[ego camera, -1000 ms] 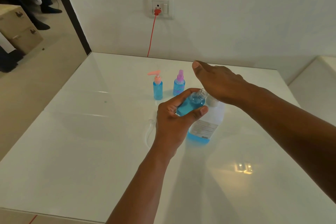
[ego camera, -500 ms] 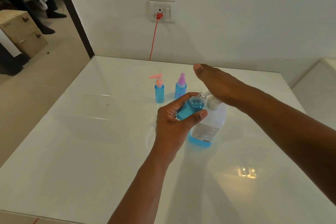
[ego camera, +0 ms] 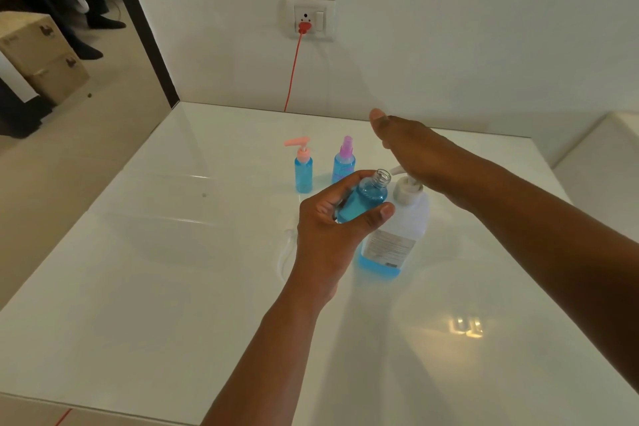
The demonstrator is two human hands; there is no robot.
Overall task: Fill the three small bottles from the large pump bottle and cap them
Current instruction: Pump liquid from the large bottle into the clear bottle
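Indoors: glossy white table (ego camera: 173, 287), red cord (ego camera: 293, 73) in wall socket (ego camera: 310, 18); left hand (ego camera: 328, 235) grasping uncapped bottle (ego camera: 366, 197), right hand (ego camera: 422, 156) flat.

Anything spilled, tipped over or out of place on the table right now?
No spill shows. The uncapped small bottle is tilted in the left hand under the large pump bottle spout. A whitish part lies beside that hand, too blurred to identify.
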